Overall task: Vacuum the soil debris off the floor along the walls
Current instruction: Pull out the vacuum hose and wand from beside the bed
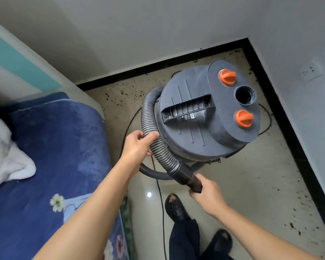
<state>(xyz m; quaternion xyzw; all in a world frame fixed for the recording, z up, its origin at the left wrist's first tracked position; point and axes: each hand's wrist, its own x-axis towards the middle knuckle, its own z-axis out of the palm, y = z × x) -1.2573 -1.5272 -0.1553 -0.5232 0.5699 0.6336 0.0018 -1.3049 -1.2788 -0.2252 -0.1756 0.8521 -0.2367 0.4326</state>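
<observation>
**Both hands on the vacuum hose**

We grip the ribbed grey hose [148,113] with our left hand [139,145], fingers [138,135] curled round it just beside the vacuum [195,132]. Our right hand [207,194] wraps round the black rigid tube [188,177] at the hose's end, lower and nearer to us. The vacuum stands on the floor [251,175] in the corner, two orange knobs [227,76] on its lid. Soil debris [291,225] lies scattered on the floor along the black skirting [270,94] of both walls [158,25], behind the vacuum and to its right. A blue bed [54,147] sits at our left, and a black cord [160,194] trails over the floor.
</observation>
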